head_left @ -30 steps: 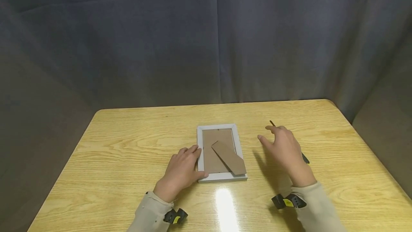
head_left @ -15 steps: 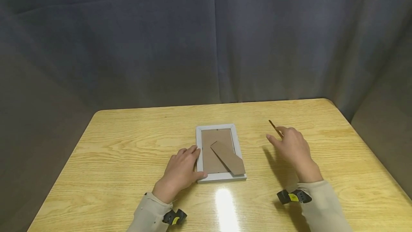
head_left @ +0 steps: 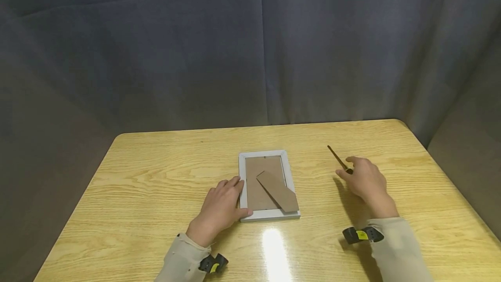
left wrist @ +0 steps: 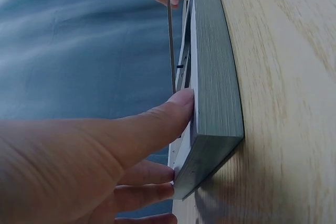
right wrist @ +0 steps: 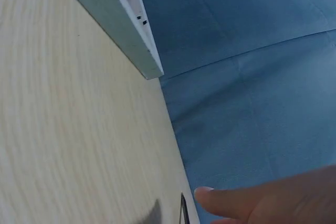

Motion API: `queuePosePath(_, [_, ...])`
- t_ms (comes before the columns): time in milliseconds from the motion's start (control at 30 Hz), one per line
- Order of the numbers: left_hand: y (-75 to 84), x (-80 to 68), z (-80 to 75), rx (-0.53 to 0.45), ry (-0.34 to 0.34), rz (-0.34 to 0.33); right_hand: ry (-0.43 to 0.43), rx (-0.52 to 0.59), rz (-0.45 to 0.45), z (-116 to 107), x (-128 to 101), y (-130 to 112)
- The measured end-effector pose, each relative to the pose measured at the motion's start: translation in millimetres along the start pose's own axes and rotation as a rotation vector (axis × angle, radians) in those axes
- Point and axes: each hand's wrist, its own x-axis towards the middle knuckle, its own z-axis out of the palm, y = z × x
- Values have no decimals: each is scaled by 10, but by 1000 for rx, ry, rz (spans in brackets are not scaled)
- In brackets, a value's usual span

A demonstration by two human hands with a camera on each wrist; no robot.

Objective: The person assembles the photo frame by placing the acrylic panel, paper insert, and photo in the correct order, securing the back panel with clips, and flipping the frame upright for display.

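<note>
A white picture frame (head_left: 272,215) lies back side up on the table, its brown cardboard stand (head_left: 278,193) tilted up from the backing. My left hand (head_left: 220,206) holds the frame's near left corner, the thumb on the near rail and the fingers along the left side. To the right, my right hand (head_left: 366,181) hovers over a tool that looks like a screwdriver (head_left: 337,157), thumb and index finger apart. Its thin shaft shows, but the hand covers most of the dark handle. In the right wrist view, the thumb (right wrist: 226,201) is straight and apart from the shaft (right wrist: 183,211).
The wooden table (head_left: 156,164) has rounded far corners. Dark cloth (head_left: 195,55) hangs behind it and along both sides. A black strap with a small device (head_left: 362,235) sits on each wrist.
My right hand has moved right and slightly toward the near side, so more of the screwdriver's shaft shows. The left hand and the picture frame have stayed in place.
</note>
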Motion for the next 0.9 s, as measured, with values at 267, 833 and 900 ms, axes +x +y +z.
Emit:
queuePosePath(267, [18,-16,-13,-1,-2,0,-19,-4,41,41,25,71])
queuePosePath(833, [15,-11,-11,-2,-7,-1,-69,-28,31,45,41,134])
queuePosePath(900, [11,-9,-8,-2,-15,-7,-65,-23,22,53,42,134])
